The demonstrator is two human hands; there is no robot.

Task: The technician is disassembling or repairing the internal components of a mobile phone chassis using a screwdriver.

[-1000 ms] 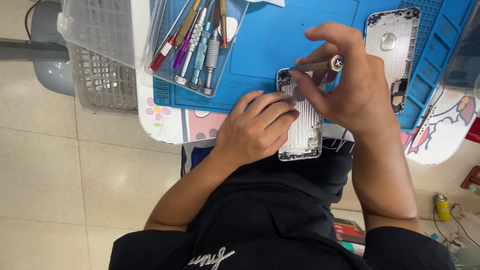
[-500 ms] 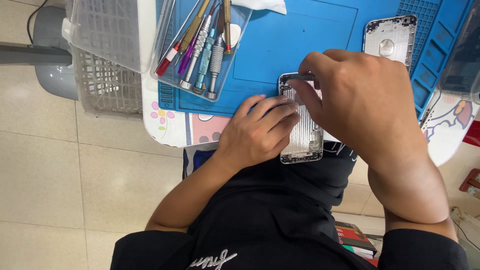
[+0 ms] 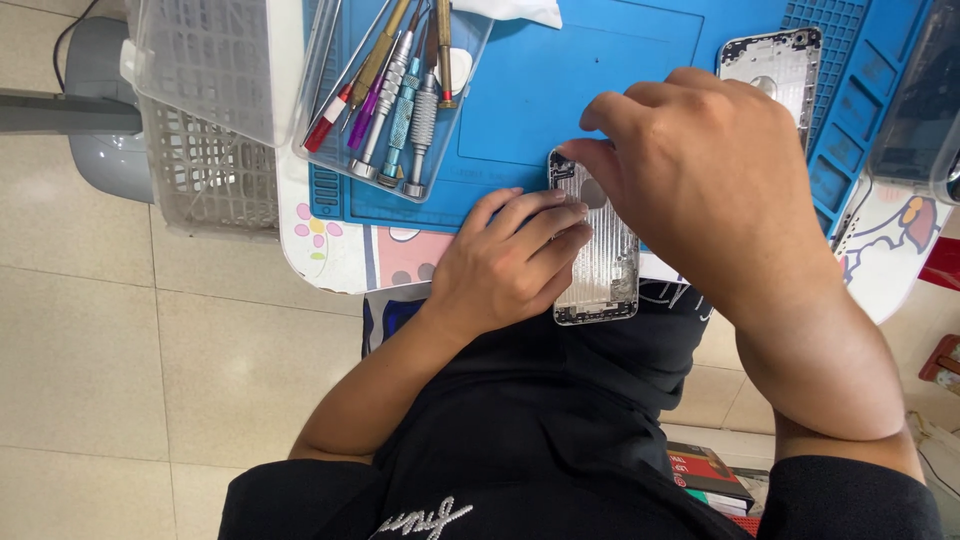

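A silver phone back housing (image 3: 605, 262) lies inner side up at the near edge of the blue work mat (image 3: 560, 80), partly over my lap. My left hand (image 3: 505, 262) grips its left side, fingers laid across the metal. My right hand (image 3: 700, 165) hovers over the housing's top end, its fingertips pinched together at the top left corner. The brass-handled screwdriver it held a second ago is hidden under the hand.
A clear tray (image 3: 330, 150) of several screwdrivers sits at the mat's left. A second phone housing (image 3: 775, 60) lies at the back right, next to a clear box (image 3: 915, 110). A white mesh basket (image 3: 205, 150) stands left. Books (image 3: 710, 470) lie on the floor.
My right hand has turned over and dropped to the housing's top corner; the screwdriver, upright and visible before, is now covered. My left hand has kept its hold.
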